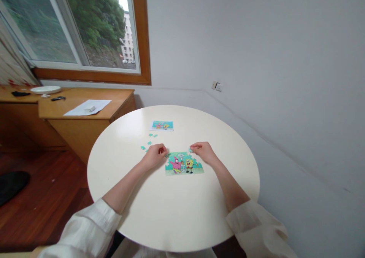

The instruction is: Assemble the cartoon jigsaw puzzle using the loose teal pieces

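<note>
A partly assembled jigsaw puzzle [182, 166] with cartoon characters on a teal background lies flat on the table, its upper edge uneven. At its upper left, my left hand [154, 156] is closed, with a small teal puzzle piece at the fingertips, largely hidden by them. Thumb and forefinger of my right hand [203, 151] pinch another teal puzzle piece [190, 150] by the puzzle's upper right edge. Several loose puzzle pieces [149, 143] lie scattered beyond my left hand. Farther back rests a reference picture [162, 125] showing similar characters.
All of this is on a round white table [159, 212]. A wooden cabinet [119, 102] stands at the back left, bearing a sheet of paper [80, 108] with a small white object, and a white plate [45, 89]. A wall with a socket [218, 87] rises behind the table.
</note>
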`<act>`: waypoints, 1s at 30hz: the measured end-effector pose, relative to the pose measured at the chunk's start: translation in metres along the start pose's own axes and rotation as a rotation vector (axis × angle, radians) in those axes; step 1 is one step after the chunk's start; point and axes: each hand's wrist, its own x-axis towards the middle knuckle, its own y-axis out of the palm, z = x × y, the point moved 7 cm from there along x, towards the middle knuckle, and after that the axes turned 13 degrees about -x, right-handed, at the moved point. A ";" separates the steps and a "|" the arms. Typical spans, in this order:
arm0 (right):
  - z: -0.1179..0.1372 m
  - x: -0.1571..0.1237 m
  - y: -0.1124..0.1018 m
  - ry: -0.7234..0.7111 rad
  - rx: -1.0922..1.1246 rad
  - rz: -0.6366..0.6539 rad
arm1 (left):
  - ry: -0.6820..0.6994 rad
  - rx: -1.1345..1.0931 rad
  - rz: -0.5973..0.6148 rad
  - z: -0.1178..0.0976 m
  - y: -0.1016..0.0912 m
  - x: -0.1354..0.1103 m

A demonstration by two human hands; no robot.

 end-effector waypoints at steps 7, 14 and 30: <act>-0.008 0.001 0.005 -0.004 -0.076 0.035 | -0.005 0.118 0.008 -0.003 -0.003 0.001; -0.009 0.002 0.008 -0.023 -0.130 0.056 | -0.003 0.155 0.037 0.003 0.000 0.001; 0.003 -0.004 0.005 -0.049 -0.318 0.033 | 0.008 0.237 0.064 -0.002 0.001 -0.001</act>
